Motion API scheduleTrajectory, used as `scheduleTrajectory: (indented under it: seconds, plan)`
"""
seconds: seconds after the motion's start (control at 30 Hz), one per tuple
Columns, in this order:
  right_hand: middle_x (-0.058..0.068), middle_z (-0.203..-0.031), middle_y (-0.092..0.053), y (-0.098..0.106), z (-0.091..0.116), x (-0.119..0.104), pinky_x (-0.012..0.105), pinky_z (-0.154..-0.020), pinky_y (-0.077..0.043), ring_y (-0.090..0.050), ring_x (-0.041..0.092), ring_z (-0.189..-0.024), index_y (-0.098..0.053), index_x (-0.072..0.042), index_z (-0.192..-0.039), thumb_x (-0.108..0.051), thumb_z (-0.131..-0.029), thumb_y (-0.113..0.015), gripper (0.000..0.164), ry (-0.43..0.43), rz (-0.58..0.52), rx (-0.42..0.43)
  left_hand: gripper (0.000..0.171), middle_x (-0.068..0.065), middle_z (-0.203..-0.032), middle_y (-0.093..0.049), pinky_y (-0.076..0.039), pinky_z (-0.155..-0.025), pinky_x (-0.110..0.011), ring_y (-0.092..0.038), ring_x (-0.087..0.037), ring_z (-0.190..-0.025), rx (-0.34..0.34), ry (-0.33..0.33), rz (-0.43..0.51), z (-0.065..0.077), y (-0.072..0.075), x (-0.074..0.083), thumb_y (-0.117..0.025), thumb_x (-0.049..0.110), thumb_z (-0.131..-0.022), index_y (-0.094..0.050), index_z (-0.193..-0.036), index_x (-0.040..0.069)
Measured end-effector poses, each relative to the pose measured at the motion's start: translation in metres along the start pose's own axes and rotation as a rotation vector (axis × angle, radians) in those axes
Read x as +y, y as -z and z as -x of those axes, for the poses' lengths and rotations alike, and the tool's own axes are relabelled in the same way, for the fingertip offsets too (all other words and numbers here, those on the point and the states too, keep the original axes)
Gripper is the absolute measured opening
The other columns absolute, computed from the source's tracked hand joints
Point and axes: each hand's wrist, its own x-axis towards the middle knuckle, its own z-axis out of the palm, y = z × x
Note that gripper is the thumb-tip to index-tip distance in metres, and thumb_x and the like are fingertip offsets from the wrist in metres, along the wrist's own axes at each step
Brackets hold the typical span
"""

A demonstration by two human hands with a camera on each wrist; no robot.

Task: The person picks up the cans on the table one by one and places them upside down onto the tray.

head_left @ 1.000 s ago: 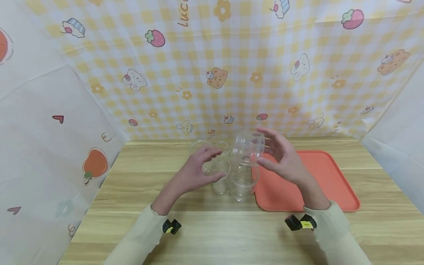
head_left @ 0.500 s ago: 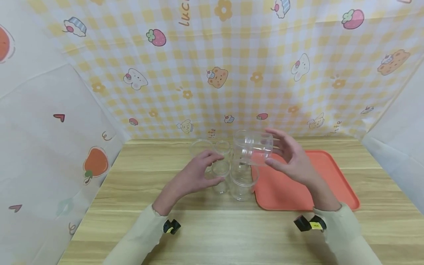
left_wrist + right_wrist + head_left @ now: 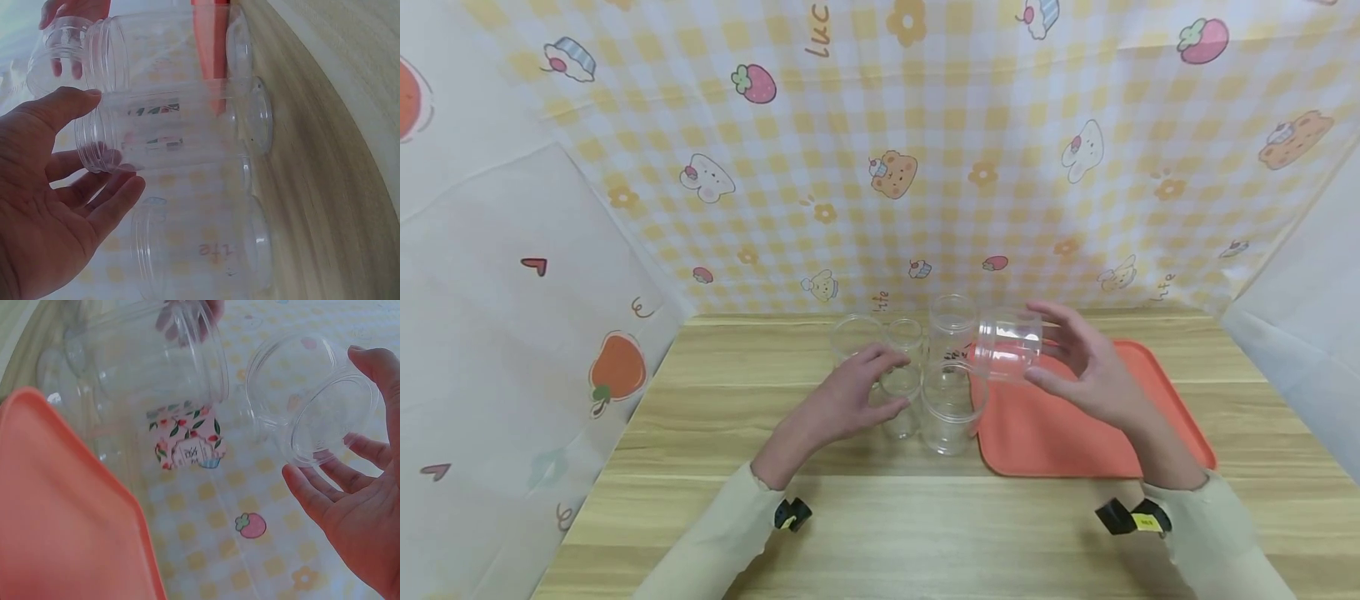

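Observation:
My right hand (image 3: 1097,379) holds a clear plastic jar (image 3: 1011,343) by its base end, thumb in front and fingers behind. That jar lies sideways in the air over the tray's left back part, its mouth pointing left. My left hand (image 3: 842,400) has thumb and fingers round the rim of a narrow upright clear jar (image 3: 187,125). Just right of it stands a wider clear jar (image 3: 951,425). Behind these are another clear jar (image 3: 952,317) and a narrow one (image 3: 905,332). A wide jar (image 3: 853,335) at the back left is partly hidden by my left hand.
An orange-red tray (image 3: 1075,442) lies on the wooden table (image 3: 880,533) right of the jars. A yellow checked cloth (image 3: 820,133) hangs behind the table's back edge. A floral label (image 3: 187,440) shows through the jars in the right wrist view.
My right hand has moved right with its jar, away from above the standing jars, and the jar has turned further onto its side. My left hand has sunk slightly round the narrow jar's rim.

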Motion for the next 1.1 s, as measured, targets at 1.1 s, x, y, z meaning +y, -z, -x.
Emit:
scheduleTrajectory:
  seconds: [1.1]
  plan:
    - [0.021, -0.144, -0.046, 0.030, 0.013, -0.005, 0.024, -0.102, -0.046, -0.054, 0.022, -0.126, -0.039, 0.004, -0.151, 0.027, -0.078, -0.068, 0.082, -0.016, 0.082, 0.005, 0.049, -0.008, -0.123, -0.058, -0.052, -0.096, -0.035, -0.059, -0.022, -0.110, -0.130, 0.071, -0.097, -0.010, 0.012, 0.016, -0.078, 0.025, -0.092, -0.060, -0.132, 0.004]
